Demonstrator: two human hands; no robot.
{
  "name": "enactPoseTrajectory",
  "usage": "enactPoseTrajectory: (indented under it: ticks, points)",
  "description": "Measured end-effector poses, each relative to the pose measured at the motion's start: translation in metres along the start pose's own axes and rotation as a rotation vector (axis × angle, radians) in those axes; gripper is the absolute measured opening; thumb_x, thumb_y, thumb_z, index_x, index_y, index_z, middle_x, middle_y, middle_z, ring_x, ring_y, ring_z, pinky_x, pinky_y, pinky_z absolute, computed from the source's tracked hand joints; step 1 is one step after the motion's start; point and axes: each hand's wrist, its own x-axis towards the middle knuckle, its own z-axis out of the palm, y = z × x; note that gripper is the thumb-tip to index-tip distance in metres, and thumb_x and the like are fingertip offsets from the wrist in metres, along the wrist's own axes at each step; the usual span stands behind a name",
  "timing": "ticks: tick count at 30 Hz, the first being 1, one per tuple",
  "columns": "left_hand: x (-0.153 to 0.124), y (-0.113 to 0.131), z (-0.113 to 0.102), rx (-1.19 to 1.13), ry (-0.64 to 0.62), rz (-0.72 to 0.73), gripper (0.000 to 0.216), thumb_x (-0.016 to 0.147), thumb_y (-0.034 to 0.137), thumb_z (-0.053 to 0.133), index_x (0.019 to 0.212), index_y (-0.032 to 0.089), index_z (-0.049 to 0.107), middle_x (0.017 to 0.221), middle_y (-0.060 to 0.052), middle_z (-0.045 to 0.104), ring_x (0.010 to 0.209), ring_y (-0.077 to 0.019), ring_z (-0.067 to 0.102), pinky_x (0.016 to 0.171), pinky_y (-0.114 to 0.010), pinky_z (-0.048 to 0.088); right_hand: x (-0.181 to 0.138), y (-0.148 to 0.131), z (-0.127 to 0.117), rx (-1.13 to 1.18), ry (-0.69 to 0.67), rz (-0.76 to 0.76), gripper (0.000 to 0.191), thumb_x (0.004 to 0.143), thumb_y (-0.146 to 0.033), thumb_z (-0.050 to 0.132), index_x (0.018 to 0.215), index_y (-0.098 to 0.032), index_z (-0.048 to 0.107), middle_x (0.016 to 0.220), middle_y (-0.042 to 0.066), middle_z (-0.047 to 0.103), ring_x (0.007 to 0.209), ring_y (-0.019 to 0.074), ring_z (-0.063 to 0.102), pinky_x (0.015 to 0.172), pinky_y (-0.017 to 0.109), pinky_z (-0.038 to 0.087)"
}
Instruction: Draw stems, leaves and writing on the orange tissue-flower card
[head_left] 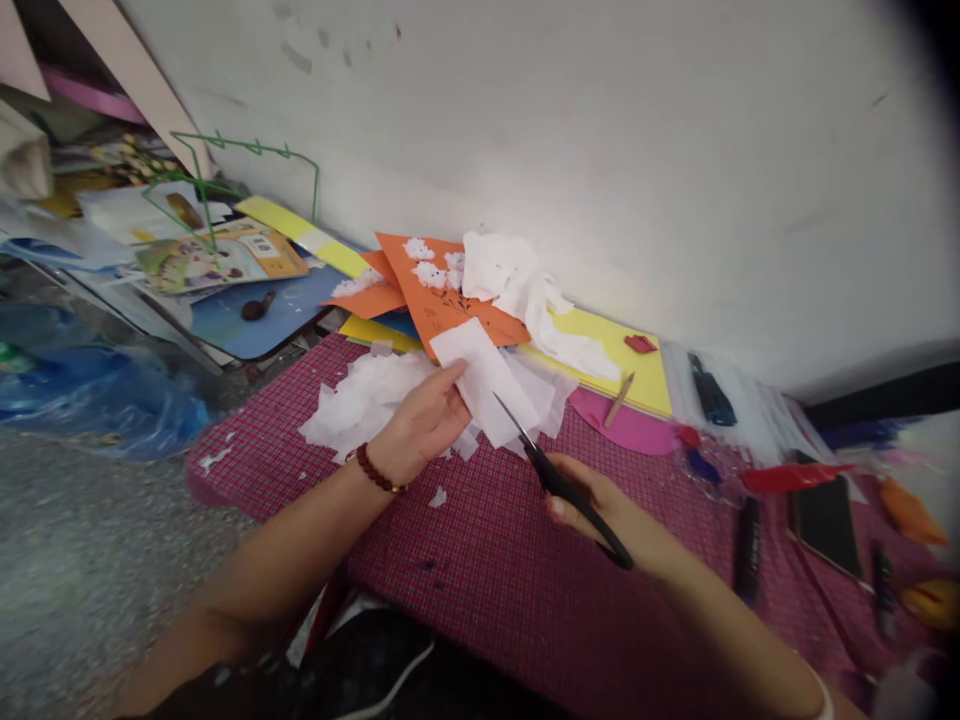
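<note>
My left hand [427, 418] pinches a folded piece of white tissue paper [487, 375] between thumb and fingers. A pair of scissors [574, 490] with black handles is gripped in my right hand [604, 500]. Their blade points up and left, its tip at the lower part of the tissue paper; I cannot tell whether it is cutting in. Under and left of my left hand spreads a pile of white tissue pieces [356, 400]. Just behind the paper lie orange sheets [420, 300] bearing small white paper cut-outs [430, 274] and dark drawn marks.
A red checked cloth [480, 550] covers the table. Crumpled white tissue [502, 270], yellow card [637, 370], a pencil [619, 398] and pink paper [600, 420] lie along the wall. At right is a dark phone-like slab [829, 525]. A green wire rack [259, 148] stands at left.
</note>
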Motion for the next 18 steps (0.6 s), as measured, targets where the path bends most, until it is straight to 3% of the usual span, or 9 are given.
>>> enactPoseTrajectory:
  ticks: [5, 13, 18]
  points:
    - [0.003, -0.001, -0.005, 0.002, -0.016, 0.004, 0.03, 0.097, 0.01, 0.05, 0.124, 0.011, 0.061, 0.11, -0.011, 0.073, 0.1, -0.0182, 0.071, 0.099, -0.032, 0.055, 0.002, 0.0, 0.003, 0.002, 0.02, 0.019, 0.056, 0.084, -0.057, 0.062, 0.121, -0.016, 0.056, 0.083, 0.004, 0.052, 0.068, 0.0143, 0.046, 0.06, 0.029, 0.042]
    - [0.006, -0.002, -0.01, 0.008, -0.048, 0.019, 0.029, 0.094, 0.01, 0.053, 0.122, 0.012, 0.062, 0.106, -0.009, 0.073, 0.095, -0.0167, 0.07, 0.095, -0.03, 0.055, -0.003, -0.001, 0.008, 0.058, 0.059, 0.094, 0.06, 0.082, -0.06, 0.064, 0.12, -0.014, 0.055, 0.073, -0.001, 0.044, 0.056, 0.009, 0.038, 0.048, 0.024, 0.03]
    - [0.005, -0.005, -0.018, 0.151, -0.184, 0.041, 0.03, 0.082, 0.013, 0.068, 0.112, 0.015, 0.066, 0.106, -0.009, 0.072, 0.102, -0.0213, 0.069, 0.093, -0.035, 0.055, -0.006, -0.003, 0.007, 0.066, 0.063, 0.111, 0.064, 0.082, -0.061, 0.064, 0.124, -0.014, 0.054, 0.071, -0.003, 0.042, 0.055, 0.0087, 0.036, 0.048, 0.024, 0.028]
